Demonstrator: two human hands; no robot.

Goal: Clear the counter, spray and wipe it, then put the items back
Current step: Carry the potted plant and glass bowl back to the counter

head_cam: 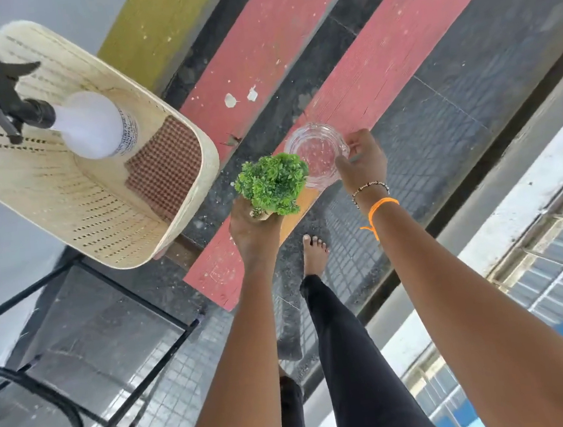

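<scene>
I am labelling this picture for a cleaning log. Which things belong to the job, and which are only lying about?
Job: plant in left hand; glass dish in right hand; spray bottle and cloth in basket.

Lying about: black metal frame; window grille.

Free room and obstructions around the basket

The basket (182,202) interior is largely taken up: a spray bottle (92,124) lies across its far part and a checked cloth (165,166) covers the end by its near rim, leaving bare perforated wall along the left side. Just right of the rim, passage is narrowed by the small green plant (272,183) and the glass jar (315,155) held close together.
</scene>
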